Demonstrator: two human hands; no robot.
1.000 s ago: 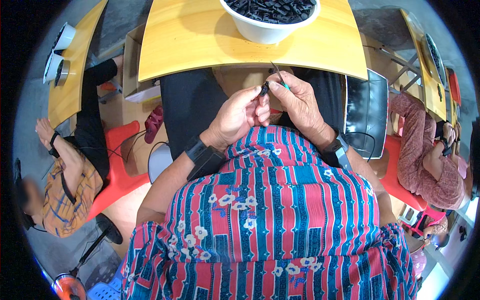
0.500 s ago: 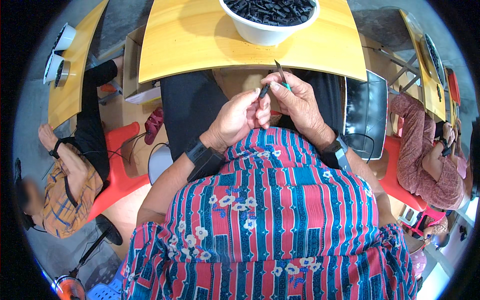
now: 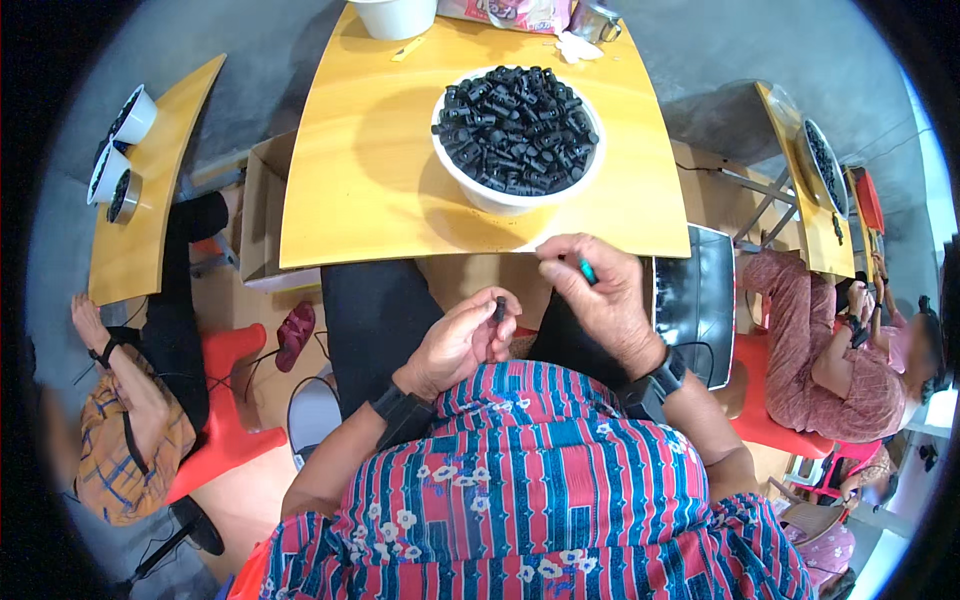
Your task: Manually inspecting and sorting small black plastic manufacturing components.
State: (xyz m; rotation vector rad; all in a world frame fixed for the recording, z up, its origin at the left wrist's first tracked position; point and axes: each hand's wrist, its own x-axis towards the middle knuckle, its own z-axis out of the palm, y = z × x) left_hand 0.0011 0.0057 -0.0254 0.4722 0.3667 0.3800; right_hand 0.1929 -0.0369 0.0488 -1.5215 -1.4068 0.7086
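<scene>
In my left hand (image 3: pixel 465 338) I pinch a small black plastic part (image 3: pixel 500 308) between thumb and fingertips, above my lap. My right hand (image 3: pixel 600 290), raised near the table's front edge, is wrapped round a small knife (image 3: pixel 587 271). Only a bit of its green handle shows; the blade cannot be made out here. Straight ahead on the table stands a white bowl (image 3: pixel 500 203), heaped with black plastic parts (image 3: pixel 520 130) like the one I hold.
The yellow table (image 3: pixel 350 190) ends just beyond my knees. On its far side are a white tub (image 3: pixel 395 18), a yellow strip (image 3: pixel 407 50), crumpled tissue (image 3: pixel 578 47) and a metal cup (image 3: pixel 596 20). A cardboard box (image 3: pixel 265 215) stands left. People sit at side tables.
My hands have drawn apart; the right one has moved toward the table edge with the knife. The black part stays in my left hand. The view has tilted up, showing more of the table.
</scene>
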